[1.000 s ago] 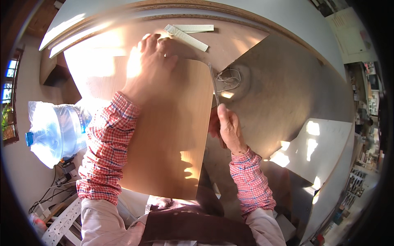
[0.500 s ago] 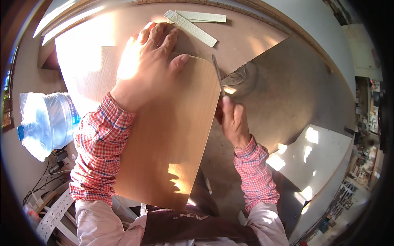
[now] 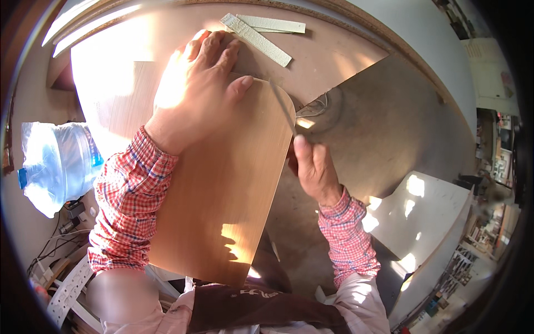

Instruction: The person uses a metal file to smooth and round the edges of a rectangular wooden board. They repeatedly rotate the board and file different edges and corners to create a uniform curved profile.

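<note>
A wood-grain board (image 3: 214, 195) with a rounded far right corner lies in front of me, its near end close to my apron. My left hand (image 3: 194, 92) rests flat on its far left part, fingers spread past the far edge and thumb out to the right. In my right hand (image 3: 317, 170), beside the board's right edge, is a slim metal file (image 3: 283, 107). Its blade slants up and left across the rounded corner, seemingly touching it. The handle is hidden inside my closed fingers.
Pale strips (image 3: 261, 42) lie on the brownish tabletop (image 3: 328, 55) beyond my left hand. A large blue water bottle (image 3: 61, 164) stands at left, near cables (image 3: 55, 242). A white panel (image 3: 428, 217) is at lower right. Looped cord (image 3: 317, 106) hangs by the table's edge.
The file has swung from nearly upright beside the corner to a leftward slant over it. My right hand has shifted slightly, while my left hand stays on the board.
</note>
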Motion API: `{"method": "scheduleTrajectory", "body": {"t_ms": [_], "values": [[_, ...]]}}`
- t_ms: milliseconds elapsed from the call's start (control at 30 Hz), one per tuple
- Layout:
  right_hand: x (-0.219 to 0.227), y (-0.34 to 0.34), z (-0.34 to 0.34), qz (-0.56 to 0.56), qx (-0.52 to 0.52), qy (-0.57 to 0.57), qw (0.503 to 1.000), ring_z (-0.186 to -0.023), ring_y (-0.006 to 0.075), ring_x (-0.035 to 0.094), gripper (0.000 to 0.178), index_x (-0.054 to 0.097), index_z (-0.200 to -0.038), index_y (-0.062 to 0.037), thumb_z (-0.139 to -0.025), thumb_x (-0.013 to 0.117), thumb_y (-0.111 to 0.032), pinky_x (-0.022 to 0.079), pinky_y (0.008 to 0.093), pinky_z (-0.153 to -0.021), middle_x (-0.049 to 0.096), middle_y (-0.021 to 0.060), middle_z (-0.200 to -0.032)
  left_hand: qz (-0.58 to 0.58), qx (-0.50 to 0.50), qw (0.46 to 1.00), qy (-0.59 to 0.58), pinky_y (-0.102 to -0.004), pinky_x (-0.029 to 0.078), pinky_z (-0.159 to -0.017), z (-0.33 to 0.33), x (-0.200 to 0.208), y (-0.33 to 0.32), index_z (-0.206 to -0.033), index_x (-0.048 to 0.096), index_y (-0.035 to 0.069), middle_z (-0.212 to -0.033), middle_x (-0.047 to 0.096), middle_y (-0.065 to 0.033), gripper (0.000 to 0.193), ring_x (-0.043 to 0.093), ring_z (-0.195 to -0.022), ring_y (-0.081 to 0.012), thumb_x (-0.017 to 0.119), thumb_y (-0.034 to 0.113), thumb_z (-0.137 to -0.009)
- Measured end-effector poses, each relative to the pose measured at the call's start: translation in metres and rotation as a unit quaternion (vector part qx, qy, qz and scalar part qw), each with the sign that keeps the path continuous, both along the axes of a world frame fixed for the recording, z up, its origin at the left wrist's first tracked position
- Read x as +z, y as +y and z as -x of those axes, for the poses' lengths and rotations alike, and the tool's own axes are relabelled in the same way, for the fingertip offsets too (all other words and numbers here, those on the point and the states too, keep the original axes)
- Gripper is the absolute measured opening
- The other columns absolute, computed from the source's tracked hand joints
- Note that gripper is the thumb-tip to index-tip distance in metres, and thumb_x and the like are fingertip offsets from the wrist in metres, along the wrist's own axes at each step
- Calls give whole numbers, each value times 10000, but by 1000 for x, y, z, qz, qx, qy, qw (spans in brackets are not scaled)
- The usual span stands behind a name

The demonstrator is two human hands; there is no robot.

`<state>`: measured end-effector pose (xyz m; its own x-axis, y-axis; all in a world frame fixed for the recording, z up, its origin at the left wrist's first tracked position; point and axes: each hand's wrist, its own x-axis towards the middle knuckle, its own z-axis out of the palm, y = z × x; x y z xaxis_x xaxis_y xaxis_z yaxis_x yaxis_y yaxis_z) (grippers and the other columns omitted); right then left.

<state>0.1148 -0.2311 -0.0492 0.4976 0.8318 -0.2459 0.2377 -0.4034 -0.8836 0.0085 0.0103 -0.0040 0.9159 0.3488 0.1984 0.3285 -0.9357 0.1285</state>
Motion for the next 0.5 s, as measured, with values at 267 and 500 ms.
{"method": "scheduleTrajectory", "body": {"t_ms": [267, 500], "values": [[5, 9, -6, -48, 5, 30, 998, -483, 282, 511, 618, 543, -683, 26, -1086, 382, -413, 402, 413, -523, 491, 157, -522, -1, -6, 1000, -1, -499, 288, -1174, -1, 9, 1, -1432, 498, -12, -1489, 454, -222, 575, 365, -1415, -418, 512, 373, -1005], [24, 1, -18, -24, 55, -50, 997, -508, 405, 488, 576, 517, -691, 35, -1080, 422, -379, 385, 445, -519, 465, 230, -565, 7, -2, 1000, -8, -487, 301, -1166, -1, 7, 1, -1415, 523, -8, -1478, 470, -217, 549, 379, -1408, -410, 544, 342, -993]]}}
